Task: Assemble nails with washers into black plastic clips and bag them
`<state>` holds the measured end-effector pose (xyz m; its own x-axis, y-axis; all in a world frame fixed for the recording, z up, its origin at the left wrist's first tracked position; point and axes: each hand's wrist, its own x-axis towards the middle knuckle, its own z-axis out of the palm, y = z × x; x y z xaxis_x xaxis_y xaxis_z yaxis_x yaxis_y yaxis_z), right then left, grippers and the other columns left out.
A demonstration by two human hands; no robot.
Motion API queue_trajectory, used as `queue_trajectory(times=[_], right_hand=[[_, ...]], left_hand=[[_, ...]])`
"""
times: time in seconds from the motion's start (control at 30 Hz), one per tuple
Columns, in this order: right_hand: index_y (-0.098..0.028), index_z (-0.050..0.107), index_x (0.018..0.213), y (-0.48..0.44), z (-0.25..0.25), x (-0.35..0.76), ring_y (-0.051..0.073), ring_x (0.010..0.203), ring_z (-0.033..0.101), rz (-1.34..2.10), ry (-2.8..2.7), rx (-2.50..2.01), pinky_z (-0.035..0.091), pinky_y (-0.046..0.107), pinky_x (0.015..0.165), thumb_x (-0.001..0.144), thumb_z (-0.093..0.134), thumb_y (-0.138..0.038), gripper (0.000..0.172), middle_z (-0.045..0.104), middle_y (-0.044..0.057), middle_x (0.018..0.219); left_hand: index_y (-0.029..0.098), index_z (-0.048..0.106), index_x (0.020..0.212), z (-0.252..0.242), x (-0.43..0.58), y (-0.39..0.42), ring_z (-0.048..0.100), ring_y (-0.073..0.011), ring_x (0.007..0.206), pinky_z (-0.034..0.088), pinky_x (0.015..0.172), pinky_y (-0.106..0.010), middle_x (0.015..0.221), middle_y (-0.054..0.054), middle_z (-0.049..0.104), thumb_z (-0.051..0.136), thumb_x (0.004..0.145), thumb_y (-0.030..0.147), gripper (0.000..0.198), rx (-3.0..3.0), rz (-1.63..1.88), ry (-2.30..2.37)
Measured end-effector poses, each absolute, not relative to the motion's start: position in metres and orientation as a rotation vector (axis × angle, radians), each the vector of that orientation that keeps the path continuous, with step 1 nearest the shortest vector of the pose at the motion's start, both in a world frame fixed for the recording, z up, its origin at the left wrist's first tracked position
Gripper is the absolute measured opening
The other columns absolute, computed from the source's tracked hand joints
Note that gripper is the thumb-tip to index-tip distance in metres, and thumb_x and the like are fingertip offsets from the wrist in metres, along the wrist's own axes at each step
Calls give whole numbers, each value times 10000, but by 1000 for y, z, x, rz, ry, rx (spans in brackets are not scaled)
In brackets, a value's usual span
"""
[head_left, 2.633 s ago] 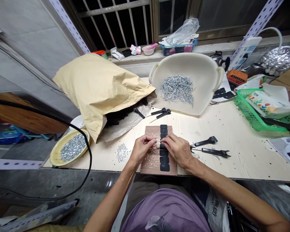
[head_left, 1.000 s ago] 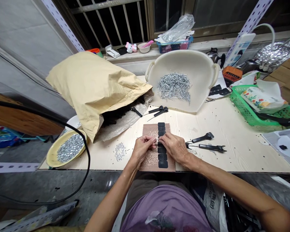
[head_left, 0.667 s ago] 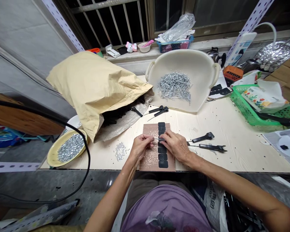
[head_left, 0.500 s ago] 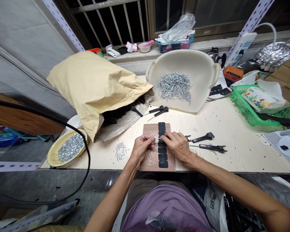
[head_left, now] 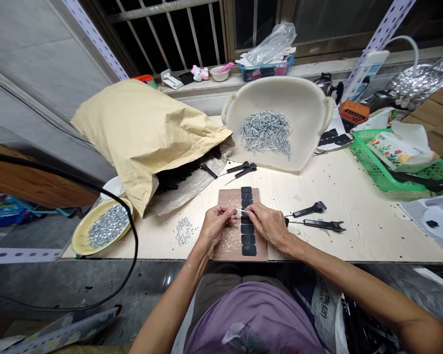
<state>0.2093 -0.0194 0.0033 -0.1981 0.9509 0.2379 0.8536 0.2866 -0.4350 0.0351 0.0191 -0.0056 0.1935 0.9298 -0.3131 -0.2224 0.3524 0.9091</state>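
Note:
My left hand (head_left: 218, 220) and my right hand (head_left: 268, 222) meet over a brown board (head_left: 229, 246). Between their fingertips runs a thin silver metal rod (head_left: 240, 210). My right fingers are closed on it; the left thumb and forefinger pinch at its other end, where any smaller piece is hidden. Down the board runs a column of black rounded pads (head_left: 248, 239), partly covered by my right hand. Just right of that hand lie black plastic handles with thin metal rods, one a fork-ended handle (head_left: 324, 224), another a wider-headed handle (head_left: 310, 209).
A white basin (head_left: 299, 108) with silver pins stands behind. Left are a yellow bowl (head_left: 81, 240) of small metal pieces and a tan sack (head_left: 133, 123) of black parts. Small clear bits (head_left: 183, 231) lie scattered. A green basket (head_left: 376, 172) stands right. A black cable (head_left: 135, 246) curves at left.
The fingers have shifted slightly around the rod, and more of it shows between them. The black piece beside my right hand has dipped a little. Other things stay put.

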Motion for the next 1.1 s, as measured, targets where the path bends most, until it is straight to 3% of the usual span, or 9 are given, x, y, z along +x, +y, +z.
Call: queue_trajectory(times=[0.1,0.33,0.5,0.73,0.9,0.97,1.1], right_hand=[[-219,600,942,-19,6,210,139,759,581,253,-2151,-1637,330,236,620,961,326,-337,299,649,36,891],[-242,609,858,-8,10,219,130,736,580,730,-2034,-1665,322,228,590,913,417,-367,236,665,-24,842],[-251,607,876,-7,6,222,150,779,590,603,-2054,-1646,329,241,592,910,429,-359,211,671,-15,884],[-247,594,884,-9,3,224,136,782,593,517,-2066,-1631,342,239,591,919,433,-356,197,664,-19,889],[-225,585,884,-2,3,244,124,761,578,377,-2086,-1641,327,219,551,940,397,-368,243,628,-8,911],[-212,591,900,8,0,254,117,731,565,269,-2108,-1671,299,212,511,947,376,-380,277,605,8,940],[-192,605,871,28,-8,266,97,633,517,90,-2185,-1707,253,226,479,946,377,-376,302,581,16,905]], left_hand=[[90,640,759,-8,33,19,554,-63,491,451,514,-185,615,-7,623,780,627,307,290,883,931,1072],[88,649,718,-5,32,21,554,-60,492,465,508,-176,628,-23,642,773,640,333,286,879,869,1067],[73,679,796,-1,33,22,568,-66,537,506,567,-199,697,-61,667,732,679,406,356,766,843,1043],[85,684,792,-4,35,21,548,-59,523,477,525,-191,718,-46,645,759,648,373,331,917,856,1087],[124,621,1126,-4,32,21,456,-53,430,381,413,-175,578,37,517,652,748,424,484,1077,872,1191],[128,590,1176,-5,29,20,412,-55,407,332,383,-171,542,53,479,625,767,431,510,1149,895,1266],[151,624,1136,-13,27,19,472,-84,505,381,466,-192,682,-9,592,626,764,416,457,1295,963,1377]])
